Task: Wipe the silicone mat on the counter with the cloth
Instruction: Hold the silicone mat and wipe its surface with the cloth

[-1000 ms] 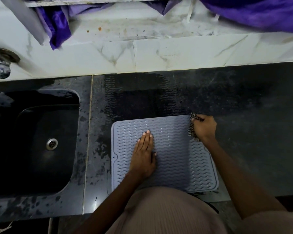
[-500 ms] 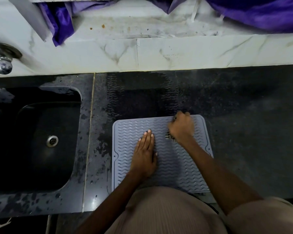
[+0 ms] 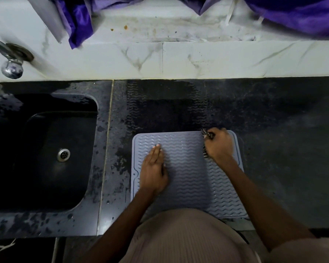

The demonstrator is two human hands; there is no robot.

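Dark, wet counter (image 3: 273, 149) is stretching under a white marble backsplash (image 3: 198, 59), with the black sink (image 3: 46, 149) sitting at my left. Near the front edge, the grey silicone mat (image 3: 188, 177) is lying flat. My left hand (image 3: 153, 171) is pressing on its left part, fingers straight. My right hand (image 3: 218, 147) is gripping the bunched checkered cloth (image 3: 207, 134) at the mat's far right corner.
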